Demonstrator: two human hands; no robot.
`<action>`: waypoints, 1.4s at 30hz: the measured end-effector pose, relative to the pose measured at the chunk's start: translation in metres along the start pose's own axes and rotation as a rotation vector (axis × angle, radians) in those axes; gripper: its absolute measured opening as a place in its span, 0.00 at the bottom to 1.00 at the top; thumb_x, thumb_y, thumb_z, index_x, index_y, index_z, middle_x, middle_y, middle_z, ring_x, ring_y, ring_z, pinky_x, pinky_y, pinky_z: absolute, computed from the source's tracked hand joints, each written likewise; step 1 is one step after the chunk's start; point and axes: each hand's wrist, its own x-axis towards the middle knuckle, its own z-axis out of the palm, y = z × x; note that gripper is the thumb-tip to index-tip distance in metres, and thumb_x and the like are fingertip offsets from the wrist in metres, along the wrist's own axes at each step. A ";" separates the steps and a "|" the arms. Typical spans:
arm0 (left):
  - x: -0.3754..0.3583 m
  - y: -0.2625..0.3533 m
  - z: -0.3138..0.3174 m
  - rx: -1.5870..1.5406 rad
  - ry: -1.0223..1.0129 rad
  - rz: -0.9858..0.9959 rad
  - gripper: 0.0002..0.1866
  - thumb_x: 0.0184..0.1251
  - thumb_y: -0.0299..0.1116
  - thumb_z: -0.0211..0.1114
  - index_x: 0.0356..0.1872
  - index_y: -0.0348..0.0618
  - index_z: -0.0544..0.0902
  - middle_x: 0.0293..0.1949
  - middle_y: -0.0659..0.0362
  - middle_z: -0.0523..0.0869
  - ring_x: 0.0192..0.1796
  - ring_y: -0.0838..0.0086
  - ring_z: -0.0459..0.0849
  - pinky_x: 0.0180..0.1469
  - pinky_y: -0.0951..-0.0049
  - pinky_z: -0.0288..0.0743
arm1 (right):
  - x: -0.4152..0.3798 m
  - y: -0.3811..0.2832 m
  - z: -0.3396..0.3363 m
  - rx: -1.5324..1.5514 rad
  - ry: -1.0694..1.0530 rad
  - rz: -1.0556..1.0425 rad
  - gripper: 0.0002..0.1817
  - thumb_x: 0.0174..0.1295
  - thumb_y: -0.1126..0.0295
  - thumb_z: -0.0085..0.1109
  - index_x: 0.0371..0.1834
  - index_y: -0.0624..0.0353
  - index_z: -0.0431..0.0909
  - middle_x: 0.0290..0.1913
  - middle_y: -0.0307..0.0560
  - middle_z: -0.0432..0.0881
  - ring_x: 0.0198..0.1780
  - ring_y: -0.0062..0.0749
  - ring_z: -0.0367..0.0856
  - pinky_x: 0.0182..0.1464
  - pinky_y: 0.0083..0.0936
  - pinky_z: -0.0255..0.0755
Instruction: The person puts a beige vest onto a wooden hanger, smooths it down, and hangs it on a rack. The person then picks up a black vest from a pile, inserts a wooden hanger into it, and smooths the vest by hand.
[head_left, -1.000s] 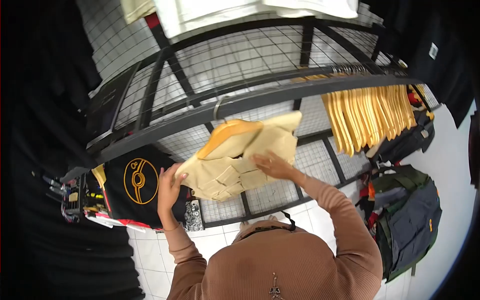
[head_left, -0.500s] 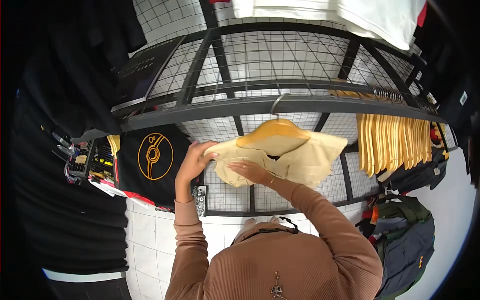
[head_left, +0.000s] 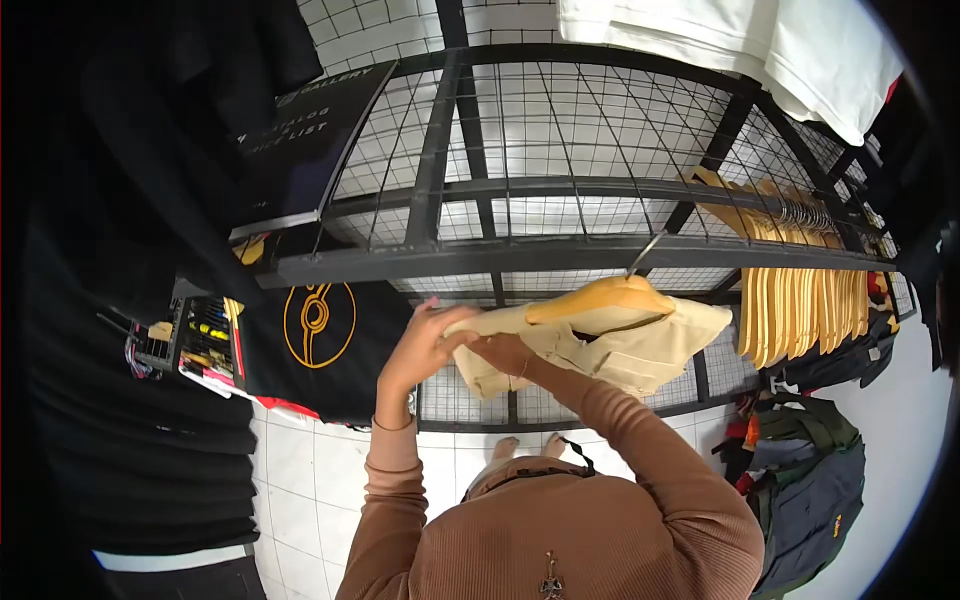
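Observation:
A beige shirt [head_left: 640, 350] hangs on a wooden hanger [head_left: 600, 298], whose metal hook is over the dark rack bar. My left hand [head_left: 428, 345] is closed on the shirt's left shoulder, thumb toward the cloth. Close beside it, my right hand [head_left: 502, 356] has its fingers bunched at the same shoulder and sleeve, their tips partly hidden by cloth and my left hand. The hanger and shirt are tilted, the right side swung nearer to me.
A black rack frame [head_left: 480, 258] with wire mesh spans the front. Several wooden hangers [head_left: 800, 310] hang at the right. A catalog [head_left: 310, 150] lies on the upper left mesh. A black shirt with an orange emblem [head_left: 318, 325] and dark jackets [head_left: 810, 480] are nearby.
My right hand has moved left from the shirt's front to the shoulder beside my left hand, its fingers bunching. The hanger has twisted. The view has shifted, so the rack sits lower and further right.

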 end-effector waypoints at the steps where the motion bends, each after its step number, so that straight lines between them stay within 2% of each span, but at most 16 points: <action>1: 0.000 0.000 0.001 0.001 0.005 0.015 0.13 0.56 0.30 0.66 0.44 0.41 0.81 0.42 0.55 0.85 0.46 0.60 0.83 0.66 0.52 0.55 | 0.004 0.004 0.003 0.239 -0.145 0.271 0.27 0.61 0.64 0.52 0.66 0.47 0.64 0.67 0.45 0.65 0.67 0.34 0.64 0.68 0.29 0.56; 3: 0.002 -0.004 -0.001 0.001 -0.001 0.044 0.13 0.56 0.29 0.66 0.43 0.41 0.81 0.42 0.54 0.85 0.46 0.60 0.83 0.66 0.52 0.55 | 0.015 0.089 0.101 -0.612 -0.112 0.049 0.25 0.57 0.66 0.56 0.61 0.51 0.70 0.61 0.49 0.70 0.63 0.40 0.68 0.64 0.33 0.63; 7: 0.004 -0.011 -0.004 -0.027 -0.015 0.045 0.14 0.54 0.30 0.68 0.43 0.40 0.81 0.40 0.53 0.86 0.43 0.60 0.84 0.67 0.52 0.53 | -0.029 0.071 0.106 -0.305 -0.075 -0.048 0.23 0.55 0.69 0.57 0.56 0.56 0.73 0.61 0.52 0.70 0.63 0.44 0.69 0.62 0.39 0.64; 10: 0.005 -0.012 -0.017 0.089 -0.119 0.037 0.15 0.53 0.30 0.69 0.42 0.39 0.81 0.36 0.52 0.86 0.37 0.60 0.84 0.60 0.59 0.65 | -0.051 0.047 0.103 0.003 0.084 -0.163 0.23 0.55 0.69 0.58 0.56 0.58 0.73 0.64 0.53 0.68 0.63 0.46 0.68 0.63 0.46 0.61; 12: 0.006 -0.018 -0.015 0.048 -0.161 0.076 0.15 0.53 0.30 0.69 0.42 0.38 0.81 0.34 0.51 0.85 0.35 0.62 0.84 0.54 0.63 0.68 | -0.074 -0.012 0.065 0.087 0.478 -0.284 0.27 0.57 0.71 0.55 0.62 0.60 0.65 0.66 0.57 0.62 0.67 0.51 0.62 0.67 0.56 0.49; 13: 0.007 -0.021 -0.013 0.015 -0.185 0.102 0.15 0.53 0.30 0.69 0.42 0.37 0.81 0.32 0.51 0.85 0.32 0.64 0.83 0.49 0.67 0.71 | -0.079 -0.031 0.052 0.084 0.495 -0.263 0.27 0.57 0.71 0.55 0.62 0.60 0.65 0.66 0.57 0.62 0.67 0.51 0.62 0.67 0.56 0.49; 15: 0.008 -0.022 -0.009 -0.023 -0.228 0.142 0.15 0.53 0.30 0.69 0.42 0.37 0.81 0.31 0.51 0.85 0.30 0.66 0.83 0.44 0.71 0.75 | -0.082 -0.065 0.033 -0.062 0.942 -0.285 0.26 0.59 0.67 0.55 0.61 0.61 0.66 0.66 0.62 0.62 0.67 0.57 0.60 0.67 0.60 0.45; 19: 0.005 -0.019 -0.001 -0.345 -0.451 0.014 0.15 0.55 0.29 0.67 0.43 0.33 0.80 0.27 0.52 0.83 0.26 0.75 0.80 0.31 0.79 0.73 | -0.029 -0.067 0.044 -0.080 1.478 -0.190 0.29 0.61 0.64 0.53 0.64 0.65 0.61 0.68 0.69 0.56 0.71 0.65 0.49 0.68 0.62 0.38; 24: -0.006 -0.019 0.007 -0.301 -0.448 0.024 0.15 0.59 0.32 0.66 0.44 0.33 0.78 0.23 0.50 0.80 0.25 0.73 0.80 0.32 0.75 0.72 | 0.001 -0.004 0.104 -0.029 1.392 0.272 0.33 0.64 0.63 0.50 0.68 0.70 0.52 0.71 0.69 0.48 0.73 0.63 0.42 0.69 0.59 0.34; 26: -0.011 -0.020 0.011 -0.304 -0.424 0.013 0.15 0.61 0.32 0.64 0.45 0.33 0.78 0.24 0.49 0.80 0.24 0.74 0.78 0.31 0.76 0.72 | -0.016 0.018 0.135 0.381 0.944 0.823 0.36 0.67 0.62 0.45 0.70 0.72 0.44 0.73 0.67 0.41 0.75 0.59 0.39 0.71 0.52 0.31; 27: -0.014 -0.019 0.011 -0.296 -0.442 0.023 0.15 0.61 0.32 0.64 0.45 0.33 0.78 0.24 0.49 0.80 0.24 0.74 0.78 0.31 0.76 0.72 | -0.021 0.016 0.136 0.391 0.962 0.832 0.36 0.67 0.62 0.45 0.70 0.72 0.44 0.73 0.67 0.41 0.75 0.59 0.39 0.71 0.52 0.31; 30: -0.021 -0.010 0.009 -0.243 -0.411 -0.070 0.15 0.62 0.32 0.63 0.46 0.33 0.77 0.26 0.50 0.81 0.26 0.79 0.77 0.32 0.77 0.72 | -0.041 -0.004 0.121 0.368 1.454 0.711 0.35 0.68 0.61 0.41 0.71 0.71 0.42 0.74 0.66 0.41 0.75 0.55 0.37 0.72 0.46 0.30; 32: -0.030 -0.006 0.014 -0.272 -0.401 -0.086 0.15 0.62 0.32 0.63 0.46 0.33 0.77 0.27 0.51 0.82 0.27 0.79 0.77 0.33 0.77 0.72 | -0.039 -0.046 0.083 0.390 1.598 0.418 0.36 0.69 0.61 0.40 0.72 0.70 0.40 0.74 0.65 0.41 0.75 0.56 0.36 0.72 0.45 0.30; 33: -0.033 -0.004 0.017 -0.302 -0.372 -0.105 0.15 0.62 0.32 0.63 0.47 0.32 0.77 0.28 0.51 0.82 0.28 0.80 0.77 0.33 0.77 0.72 | -0.039 -0.071 0.062 0.389 1.610 0.433 0.36 0.69 0.61 0.40 0.72 0.70 0.40 0.74 0.65 0.41 0.75 0.56 0.36 0.72 0.45 0.30; 35: -0.037 -0.003 0.024 -0.326 -0.359 -0.108 0.16 0.62 0.32 0.63 0.47 0.32 0.77 0.29 0.51 0.83 0.29 0.81 0.77 0.33 0.77 0.72 | -0.037 -0.104 0.030 0.407 1.581 -0.020 0.37 0.68 0.60 0.41 0.72 0.69 0.38 0.74 0.64 0.40 0.75 0.56 0.36 0.72 0.44 0.30; 42: -0.040 -0.013 0.025 -0.390 -0.340 -0.063 0.16 0.62 0.31 0.63 0.47 0.31 0.77 0.32 0.56 0.84 0.34 0.82 0.76 0.38 0.78 0.72 | 0.024 -0.009 0.191 0.664 1.375 0.442 0.37 0.69 0.58 0.39 0.73 0.65 0.36 0.74 0.63 0.40 0.76 0.53 0.37 0.72 0.45 0.29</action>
